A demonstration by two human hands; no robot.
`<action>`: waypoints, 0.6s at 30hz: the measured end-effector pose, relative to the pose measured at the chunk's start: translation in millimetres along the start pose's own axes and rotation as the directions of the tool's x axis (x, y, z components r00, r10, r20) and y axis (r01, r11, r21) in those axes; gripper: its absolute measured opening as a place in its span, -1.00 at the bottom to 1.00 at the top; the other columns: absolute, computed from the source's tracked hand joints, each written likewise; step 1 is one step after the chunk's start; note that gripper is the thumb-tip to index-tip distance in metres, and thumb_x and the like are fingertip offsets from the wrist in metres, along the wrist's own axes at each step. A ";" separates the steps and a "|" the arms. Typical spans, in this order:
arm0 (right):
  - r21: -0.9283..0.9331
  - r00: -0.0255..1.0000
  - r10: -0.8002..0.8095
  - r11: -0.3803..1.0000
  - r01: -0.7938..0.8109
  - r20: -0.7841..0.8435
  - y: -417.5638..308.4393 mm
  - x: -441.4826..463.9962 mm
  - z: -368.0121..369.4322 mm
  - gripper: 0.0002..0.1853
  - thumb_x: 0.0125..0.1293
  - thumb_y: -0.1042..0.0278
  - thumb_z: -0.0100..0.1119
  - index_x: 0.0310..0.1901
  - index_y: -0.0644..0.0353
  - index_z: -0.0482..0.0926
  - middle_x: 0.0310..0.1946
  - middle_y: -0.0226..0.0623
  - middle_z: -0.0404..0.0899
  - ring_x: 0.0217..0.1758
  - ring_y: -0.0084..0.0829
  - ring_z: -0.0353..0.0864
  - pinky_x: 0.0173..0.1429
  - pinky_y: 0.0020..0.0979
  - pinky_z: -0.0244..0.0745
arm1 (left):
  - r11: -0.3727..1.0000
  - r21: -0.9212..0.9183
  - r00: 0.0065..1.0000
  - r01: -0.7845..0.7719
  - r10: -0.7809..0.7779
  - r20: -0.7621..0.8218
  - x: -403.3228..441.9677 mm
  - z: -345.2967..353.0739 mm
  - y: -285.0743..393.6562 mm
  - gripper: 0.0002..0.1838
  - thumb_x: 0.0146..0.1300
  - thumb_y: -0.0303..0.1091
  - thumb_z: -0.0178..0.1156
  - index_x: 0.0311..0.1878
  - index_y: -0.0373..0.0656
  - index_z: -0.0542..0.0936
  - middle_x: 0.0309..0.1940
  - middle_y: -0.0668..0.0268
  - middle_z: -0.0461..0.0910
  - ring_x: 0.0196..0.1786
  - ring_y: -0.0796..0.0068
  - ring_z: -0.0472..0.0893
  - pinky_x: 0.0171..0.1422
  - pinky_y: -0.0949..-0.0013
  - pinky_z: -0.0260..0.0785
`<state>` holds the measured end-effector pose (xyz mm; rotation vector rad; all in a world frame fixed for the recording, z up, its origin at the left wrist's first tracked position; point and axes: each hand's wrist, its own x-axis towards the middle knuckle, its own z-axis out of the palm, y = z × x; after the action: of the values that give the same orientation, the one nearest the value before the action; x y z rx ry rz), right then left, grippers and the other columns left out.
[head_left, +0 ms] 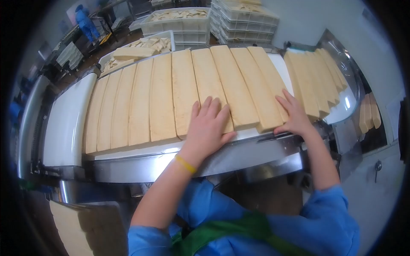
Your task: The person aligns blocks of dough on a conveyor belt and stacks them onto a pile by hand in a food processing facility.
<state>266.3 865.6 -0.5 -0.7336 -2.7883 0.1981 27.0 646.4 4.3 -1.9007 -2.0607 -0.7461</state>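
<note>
A row of long pale-yellow blocks [161,100] lies side by side across a white conveyor belt [68,119]. My left hand [207,128], with a yellow band on the wrist, rests flat on the near ends of the middle blocks, fingers spread. On the right, my right hand [292,115] touches the near end of the row's rightmost block [267,81], its fingers apart and thumb low at the belt's near edge. Past a strip of bare belt, another group of blocks [309,83] sits farther right.
Behind the belt stand a white bin of broken pieces [172,40], another filled crate [175,25] and stacked white crates [247,25]. A person in blue [86,23] is at the far left. A metal rail [141,168] runs along the near edge.
</note>
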 end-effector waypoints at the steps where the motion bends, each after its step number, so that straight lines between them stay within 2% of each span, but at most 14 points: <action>1: 0.006 1.000 -0.006 1.000 0.007 -0.014 5.2 8.9 4.6 0.16 -0.44 -0.12 0.63 0.34 0.11 0.36 0.42 0.03 0.15 0.46 -0.03 0.17 0.47 -0.19 0.16 | 1.000 0.023 0.999 -0.003 0.003 0.037 8.6 8.2 2.8 -0.38 0.02 -0.03 0.37 0.13 -0.12 0.48 0.13 0.13 0.44 0.33 0.09 0.31 0.37 -0.03 0.14; 2: 0.008 0.999 -0.014 1.000 0.014 -0.029 7.8 16.3 4.4 0.17 -0.48 -0.16 0.63 0.32 0.10 0.38 0.42 0.01 0.16 0.45 -0.03 0.18 0.47 -0.19 0.16 | 0.999 0.045 0.998 -0.009 0.006 0.069 17.5 17.3 5.2 -0.37 0.02 -0.01 0.37 0.13 -0.11 0.48 0.13 0.14 0.44 0.32 0.10 0.31 0.35 -0.01 0.16; 6: 0.072 0.998 0.061 0.996 -0.061 -0.003 3.7 18.8 -0.8 -0.05 -0.23 -0.09 0.54 0.27 0.11 0.43 0.40 -0.03 0.20 0.43 -0.03 0.21 0.45 -0.18 0.19 | 0.996 0.088 0.991 -0.023 0.011 0.136 24.5 20.9 0.2 -0.34 0.01 0.06 0.35 0.13 -0.10 0.48 0.14 0.19 0.44 0.27 0.15 0.35 0.27 0.06 0.23; 8: 0.153 0.996 0.083 0.984 -0.086 0.028 10.1 14.3 -2.2 -0.16 -0.09 -0.04 0.47 0.26 0.15 0.44 0.39 -0.03 0.23 0.42 -0.03 0.23 0.44 -0.17 0.20 | 0.993 0.107 0.996 -0.047 0.039 0.077 19.3 22.0 -2.9 -0.34 -0.01 0.07 0.35 0.12 -0.10 0.49 0.14 0.21 0.44 0.25 0.16 0.37 0.26 0.09 0.24; 12: -0.006 0.910 0.282 0.955 -0.298 -0.303 63.3 -3.0 6.3 -0.31 0.04 0.05 0.35 0.19 0.24 0.47 0.36 0.03 0.27 0.41 -0.02 0.25 0.44 -0.17 0.20 | 0.994 0.088 0.994 -0.067 0.059 0.092 5.2 5.8 -11.0 -0.38 0.05 0.04 0.33 0.11 -0.13 0.50 0.14 0.17 0.45 0.24 0.15 0.39 0.29 0.09 0.22; 14: -0.104 0.814 0.378 0.879 -0.465 -0.441 67.7 -8.1 26.9 -0.35 0.06 0.08 0.34 0.16 0.27 0.49 0.34 0.06 0.29 0.40 -0.02 0.27 0.44 -0.17 0.19 | 0.998 0.042 0.992 0.045 -0.049 0.117 -2.3 -6.2 -20.3 -0.42 0.09 0.01 0.30 0.11 -0.15 0.50 0.14 0.13 0.45 0.25 0.14 0.39 0.30 0.08 0.21; 16: -0.033 0.838 0.361 0.912 -0.409 -0.410 65.2 -4.3 24.1 -0.37 0.06 0.08 0.34 0.14 0.27 0.51 0.32 0.07 0.31 0.40 -0.03 0.27 0.44 -0.17 0.19 | 0.986 0.040 0.972 0.165 -0.169 0.163 -7.2 -22.5 -31.3 -0.46 0.18 -0.04 0.24 0.14 -0.18 0.49 0.16 0.05 0.44 0.27 0.09 0.37 0.33 0.05 0.18; 18: 0.029 0.875 0.320 0.943 -0.333 -0.363 66.2 -5.6 21.4 -0.40 0.03 0.16 0.32 0.11 0.28 0.52 0.31 0.03 0.34 0.40 -0.05 0.28 0.45 -0.19 0.19 | 0.977 0.134 0.980 0.167 -0.180 0.088 -19.6 -21.3 -48.9 -0.45 0.20 -0.02 0.22 0.16 -0.18 0.49 0.18 0.05 0.43 0.28 0.08 0.37 0.35 0.05 0.15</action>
<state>296.0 918.5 -35.0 -1.1248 -2.3097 0.0644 -22.0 617.5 2.5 -1.7397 -2.2998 -0.5527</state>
